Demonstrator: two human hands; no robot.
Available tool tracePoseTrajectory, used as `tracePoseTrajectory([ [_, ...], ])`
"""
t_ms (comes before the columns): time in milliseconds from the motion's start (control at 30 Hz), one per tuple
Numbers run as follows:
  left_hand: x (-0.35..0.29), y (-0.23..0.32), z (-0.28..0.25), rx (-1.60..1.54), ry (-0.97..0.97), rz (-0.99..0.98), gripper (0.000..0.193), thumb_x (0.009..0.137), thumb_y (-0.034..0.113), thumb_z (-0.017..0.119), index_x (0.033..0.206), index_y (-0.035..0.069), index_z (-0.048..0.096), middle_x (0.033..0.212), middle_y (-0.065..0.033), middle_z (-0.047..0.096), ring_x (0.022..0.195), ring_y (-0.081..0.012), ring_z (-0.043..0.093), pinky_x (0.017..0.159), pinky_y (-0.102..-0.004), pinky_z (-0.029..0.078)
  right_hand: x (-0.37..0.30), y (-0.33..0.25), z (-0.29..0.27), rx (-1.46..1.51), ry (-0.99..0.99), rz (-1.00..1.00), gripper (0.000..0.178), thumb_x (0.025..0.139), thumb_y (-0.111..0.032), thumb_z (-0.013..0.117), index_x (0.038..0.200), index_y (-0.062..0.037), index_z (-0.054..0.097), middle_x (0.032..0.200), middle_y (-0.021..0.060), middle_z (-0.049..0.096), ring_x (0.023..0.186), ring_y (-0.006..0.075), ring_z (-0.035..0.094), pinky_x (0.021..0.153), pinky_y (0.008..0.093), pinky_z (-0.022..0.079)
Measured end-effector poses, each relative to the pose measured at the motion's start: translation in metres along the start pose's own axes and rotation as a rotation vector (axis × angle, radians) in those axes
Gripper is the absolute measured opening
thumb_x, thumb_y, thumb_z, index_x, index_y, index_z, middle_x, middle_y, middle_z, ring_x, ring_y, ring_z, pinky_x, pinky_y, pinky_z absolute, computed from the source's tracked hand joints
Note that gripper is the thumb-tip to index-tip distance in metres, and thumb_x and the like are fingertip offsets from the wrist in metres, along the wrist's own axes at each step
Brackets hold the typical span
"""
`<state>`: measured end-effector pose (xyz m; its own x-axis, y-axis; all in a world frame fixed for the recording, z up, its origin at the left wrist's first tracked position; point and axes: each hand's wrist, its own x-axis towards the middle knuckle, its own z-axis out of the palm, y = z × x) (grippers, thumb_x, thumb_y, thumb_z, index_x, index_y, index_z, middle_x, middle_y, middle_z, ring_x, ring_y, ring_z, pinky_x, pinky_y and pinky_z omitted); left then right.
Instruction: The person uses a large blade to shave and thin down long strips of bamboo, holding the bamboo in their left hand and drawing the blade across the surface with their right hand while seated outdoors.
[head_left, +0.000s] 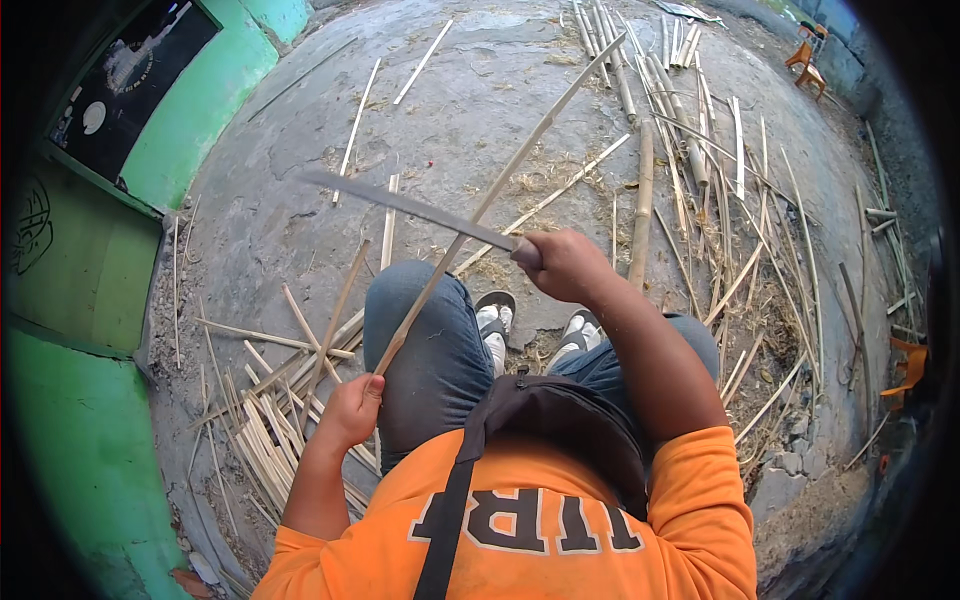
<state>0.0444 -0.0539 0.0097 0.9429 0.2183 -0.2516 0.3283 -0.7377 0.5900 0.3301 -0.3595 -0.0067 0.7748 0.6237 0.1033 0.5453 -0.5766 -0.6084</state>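
My left hand [352, 408] is closed round the near end of a long bamboo strip [487, 200], which slants up and away to the right across my left knee. In my right hand [570, 264] is the wooden handle of a long-bladed machete [410, 208], gripped firmly. Its blade points left and crosses the strip just beyond my knee; the tip is slightly blurred. Whether blade and strip touch I cannot tell.
A pile of split bamboo strips [268, 436] lies by my left side. Bamboo poles [643, 205] and more strips are strewn ahead and to the right. A green wall [80, 440] stands at left, and orange chairs [806, 62] at far right.
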Motion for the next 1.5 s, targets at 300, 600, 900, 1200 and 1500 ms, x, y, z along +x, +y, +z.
tracePoseTrajectory([
  [300,0.000,-0.002,0.002,-0.027,0.022,0.012,0.068,0.110,0.060,0.043,0.093,-0.002,0.065,0.074,-0.0198,0.067,0.073,-0.0410,0.069,0.067,-0.0454,0.052,0.020,0.030,0.001,-0.066,0.227,0.108,0.010,0.090,-0.021,0.070,0.093,-0.0118,0.073,0.086,0.0197,0.073,0.083,0.0430,0.070,0.075,0.0529,0.056],
  [600,-0.001,0.004,-0.004,0.029,-0.005,0.011,0.067,0.110,0.059,0.043,0.092,-0.001,0.064,0.075,-0.0205,0.069,0.075,-0.0427,0.070,0.068,-0.0464,0.052,0.008,0.029,-0.009,0.103,0.166,0.185,0.019,0.090,-0.024,0.073,0.103,-0.0105,0.076,0.094,0.0216,0.075,0.091,0.0434,0.072,0.079,0.0517,0.057],
  [900,-0.002,-0.011,-0.001,-0.018,0.002,0.016,0.068,0.110,0.061,0.043,0.093,-0.002,0.064,0.075,-0.0190,0.068,0.074,-0.0397,0.069,0.069,-0.0443,0.053,0.013,-0.014,-0.003,-0.242,-0.027,-0.085,0.015,0.082,-0.024,0.070,0.092,-0.0137,0.072,0.087,0.0157,0.074,0.087,0.0401,0.073,0.078,0.0520,0.058],
  [1200,0.004,-0.007,-0.005,-0.047,-0.033,0.035,0.070,0.110,0.061,0.043,0.094,-0.003,0.065,0.078,-0.0187,0.068,0.075,-0.0364,0.069,0.070,-0.0434,0.052,0.011,0.030,-0.021,-0.003,0.219,0.184,0.018,0.090,-0.022,0.074,0.101,-0.0082,0.075,0.089,0.0218,0.074,0.085,0.0418,0.072,0.073,0.0485,0.056],
  [1500,0.000,-0.017,0.000,-0.039,0.011,0.058,0.069,0.110,0.060,0.042,0.092,-0.003,0.063,0.074,-0.0200,0.066,0.072,-0.0415,0.067,0.068,-0.0458,0.051,0.000,-0.058,-0.014,-0.306,-0.124,-0.109,0.016,0.083,-0.023,0.070,0.095,-0.0140,0.075,0.087,0.0156,0.074,0.089,0.0411,0.072,0.081,0.0534,0.058],
])
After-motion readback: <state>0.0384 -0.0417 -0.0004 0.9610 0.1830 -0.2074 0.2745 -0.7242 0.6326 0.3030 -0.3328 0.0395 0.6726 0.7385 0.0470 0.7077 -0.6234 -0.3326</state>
